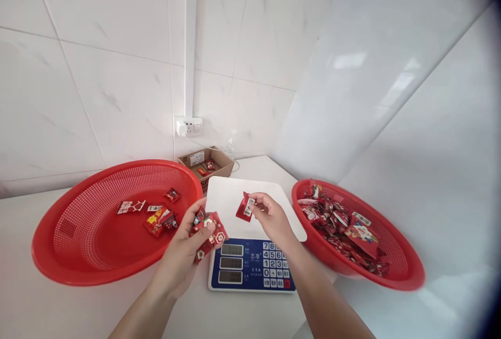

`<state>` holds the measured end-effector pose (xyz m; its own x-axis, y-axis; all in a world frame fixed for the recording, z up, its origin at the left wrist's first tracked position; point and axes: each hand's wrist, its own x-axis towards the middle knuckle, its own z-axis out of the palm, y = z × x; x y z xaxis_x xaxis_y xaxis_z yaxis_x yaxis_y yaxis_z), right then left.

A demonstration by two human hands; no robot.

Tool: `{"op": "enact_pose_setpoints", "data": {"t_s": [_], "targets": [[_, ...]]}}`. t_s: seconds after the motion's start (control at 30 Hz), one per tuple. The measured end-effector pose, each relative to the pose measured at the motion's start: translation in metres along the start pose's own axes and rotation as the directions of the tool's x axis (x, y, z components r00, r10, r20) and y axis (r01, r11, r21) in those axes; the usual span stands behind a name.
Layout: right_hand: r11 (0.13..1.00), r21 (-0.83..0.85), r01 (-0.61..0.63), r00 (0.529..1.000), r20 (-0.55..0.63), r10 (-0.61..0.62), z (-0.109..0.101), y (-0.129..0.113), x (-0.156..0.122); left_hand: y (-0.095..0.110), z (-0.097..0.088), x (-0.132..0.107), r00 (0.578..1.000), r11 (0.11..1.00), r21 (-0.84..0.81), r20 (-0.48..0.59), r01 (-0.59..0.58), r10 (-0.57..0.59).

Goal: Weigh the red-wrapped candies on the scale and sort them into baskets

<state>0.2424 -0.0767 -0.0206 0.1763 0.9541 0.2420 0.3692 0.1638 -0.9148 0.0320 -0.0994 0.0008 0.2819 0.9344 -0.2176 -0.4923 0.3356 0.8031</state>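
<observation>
My left hand (183, 255) is closed round a small bunch of red candy packets (209, 232), held over the left edge of a weighing scale (252, 266). My right hand (270, 216) pinches a single red packet (246, 207) between thumb and fingers, above the scale's white weighing plate (230, 195). To the left stands a red mesh basket (78, 255) with several packets lying in it. A second red basket (399, 276) on the right holds a heap of red packets (344, 226).
An open cardboard box (207, 164) with a few packets stands behind the scale, against the tiled wall. A wall socket (189, 126) sits above it. Everything rests on a white counter (242, 318), with a white wall panel to the right.
</observation>
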Motion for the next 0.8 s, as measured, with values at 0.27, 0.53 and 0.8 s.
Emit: {"op": "enact_pose_setpoints", "data": {"t_s": [0.27,0.53,0.8], "targets": [[0.926,-0.375,0.041,0.998,-0.03,-0.057,-0.004,0.01,0.013,0.017,-0.005,0.001,0.994,1.0,0.013,-0.102,-0.026,0.027],[0.922,0.341,-0.181,0.878,0.479,-0.005,0.017,-0.023,-0.064,-0.005,-0.006,0.0,0.989,0.979,0.198,0.129,0.052,-0.078],[0.898,0.361,-0.254,0.94,0.311,0.141,0.016,-0.013,-0.075,-0.014,-0.001,-0.005,0.957,0.936,0.348,0.246,0.059,-0.152]]}}
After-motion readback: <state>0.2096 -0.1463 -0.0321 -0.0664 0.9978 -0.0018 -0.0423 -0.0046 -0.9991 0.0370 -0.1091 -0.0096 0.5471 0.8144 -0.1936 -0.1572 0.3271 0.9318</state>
